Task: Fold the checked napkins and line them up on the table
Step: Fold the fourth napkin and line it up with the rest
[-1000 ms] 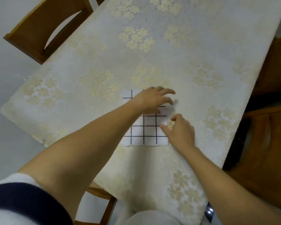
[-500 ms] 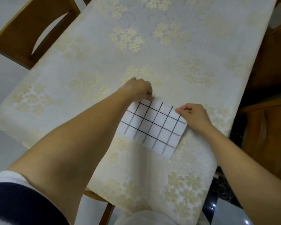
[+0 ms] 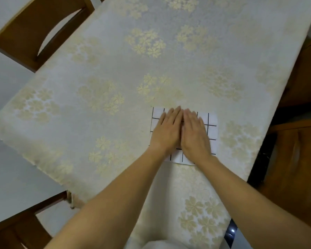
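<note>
One folded white napkin with a black check grid lies flat on the table near its right side. My left hand and my right hand rest palm down on it, side by side and touching, fingers straight and pointing away from me. They cover the napkin's middle, so only its left strip, right strip and near edge show. Neither hand grips anything.
The table wears a cream tablecloth with gold flower clusters. Wooden chairs stand at the far left, near left and right. The table's right edge runs close to the napkin.
Half a second ago both hands pinched the napkin's far corners with it turned askew. Now it lies square to me and both palms press flat on its middle.
</note>
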The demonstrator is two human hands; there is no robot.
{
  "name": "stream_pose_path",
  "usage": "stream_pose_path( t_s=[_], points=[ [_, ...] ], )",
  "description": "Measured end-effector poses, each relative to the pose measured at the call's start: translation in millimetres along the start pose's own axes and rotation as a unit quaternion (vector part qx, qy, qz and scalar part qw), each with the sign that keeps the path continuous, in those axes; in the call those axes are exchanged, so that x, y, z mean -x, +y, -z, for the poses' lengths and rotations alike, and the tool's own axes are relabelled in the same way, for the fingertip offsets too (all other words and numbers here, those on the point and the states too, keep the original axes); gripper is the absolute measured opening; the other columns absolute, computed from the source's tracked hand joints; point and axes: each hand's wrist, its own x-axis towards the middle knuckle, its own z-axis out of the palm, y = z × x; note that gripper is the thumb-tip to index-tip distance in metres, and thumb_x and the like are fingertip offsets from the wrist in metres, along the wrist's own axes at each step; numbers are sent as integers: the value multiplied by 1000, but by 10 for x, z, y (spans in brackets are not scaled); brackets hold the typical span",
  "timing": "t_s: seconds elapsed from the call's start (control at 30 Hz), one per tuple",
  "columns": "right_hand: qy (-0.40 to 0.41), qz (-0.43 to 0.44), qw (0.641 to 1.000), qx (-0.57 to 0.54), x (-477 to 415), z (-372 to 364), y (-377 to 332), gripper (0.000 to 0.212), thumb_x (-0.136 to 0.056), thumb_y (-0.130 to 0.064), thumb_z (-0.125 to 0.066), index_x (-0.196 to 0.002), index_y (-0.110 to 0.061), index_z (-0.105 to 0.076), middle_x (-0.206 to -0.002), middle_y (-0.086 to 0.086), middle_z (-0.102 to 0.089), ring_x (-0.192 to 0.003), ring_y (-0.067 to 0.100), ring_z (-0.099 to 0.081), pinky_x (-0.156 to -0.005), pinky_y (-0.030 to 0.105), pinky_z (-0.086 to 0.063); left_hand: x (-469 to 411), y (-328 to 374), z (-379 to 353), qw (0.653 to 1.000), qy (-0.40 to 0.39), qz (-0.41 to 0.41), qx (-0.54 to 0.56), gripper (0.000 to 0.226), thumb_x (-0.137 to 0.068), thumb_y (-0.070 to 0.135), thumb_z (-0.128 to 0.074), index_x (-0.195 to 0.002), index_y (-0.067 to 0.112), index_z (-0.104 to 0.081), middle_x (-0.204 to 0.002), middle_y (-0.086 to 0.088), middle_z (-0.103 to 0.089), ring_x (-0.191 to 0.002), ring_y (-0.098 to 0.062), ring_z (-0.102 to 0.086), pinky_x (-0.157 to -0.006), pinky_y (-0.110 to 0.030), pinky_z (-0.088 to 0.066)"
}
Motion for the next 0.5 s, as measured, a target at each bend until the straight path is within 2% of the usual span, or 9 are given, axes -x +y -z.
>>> stream_pose_path(
  t_s=[0.07, 0.1, 0.17, 0.27, 0.37, 0.43, 0.5],
  points=[
    [-17, -1, 998, 62, 52, -92, 129, 64, -105, -42, -2, -161, -11, -8, -169, 4, -6, -156, 21, -3, -127, 46, -7, 52, -52, -58, 999, -30, 19, -39, 61, -108, 38, -9, -165, 18, -4, -173, 1, 2, -159, -18, 5, -129, -43, 1],
    [-16, -3, 996, 87, 66, -96, 238, 64, -106, -46, -6, -161, -13, -6, -169, 3, -3, -156, 22, -1, -126, 48, -7, 63, -105, -47, 998, -32, 19, -57, 62, -107, 42, -3, -165, 23, 1, -172, 5, 6, -159, -16, 10, -129, -42, 4],
    [-29, -27, 994, 103, 97, -27, 497, 68, -106, -51, -8, -161, -14, 2, -169, 2, 6, -156, 22, 6, -126, 48, -3, 106, -220, 30, 997, -31, 42, -49, 61, -108, 50, -2, -164, 29, 7, -171, 10, 13, -157, -15, 16, -128, -43, 9],
    [-52, -61, 992, 98, 146, 84, 816, 68, -103, -54, 1, -159, -17, 15, -167, -1, 20, -153, 18, 21, -126, 44, 6, 199, -423, 133, 991, -30, 117, -64, 64, -105, 55, 5, -162, 27, 18, -168, 9, 25, -155, -17, 24, -127, -48, 10],
    [-55, -90, 992, 66, 134, 213, 798, 69, -103, -54, -2, -159, -15, 15, -166, 0, 23, -151, 21, 26, -125, 44, 9, 218, -507, 250, 981, -24, 174, -80, 69, -105, 56, 5, -160, 20, 22, -167, 2, 30, -154, -25, 27, -127, -51, 9],
    [5, -94, 995, 43, 55, 269, 589, 64, -108, -45, -11, -161, -12, 5, -168, 2, 14, -154, 22, 18, -126, 42, 8, 139, -385, 298, 987, 18, 126, -95, 65, -109, 48, -4, -163, 16, 15, -169, -1, 24, -156, -28, 21, -128, -48, 10],
    [23, -63, 997, 23, -56, 239, 264, 60, -109, -36, -20, -161, -12, -1, -169, 1, 6, -155, 22, 11, -126, 41, 6, 0, -196, 245, 996, 16, 20, -90, 62, -112, 40, -15, -165, 13, 0, -173, -2, 8, -159, -27, 12, -129, -45, 7]
  ],
)
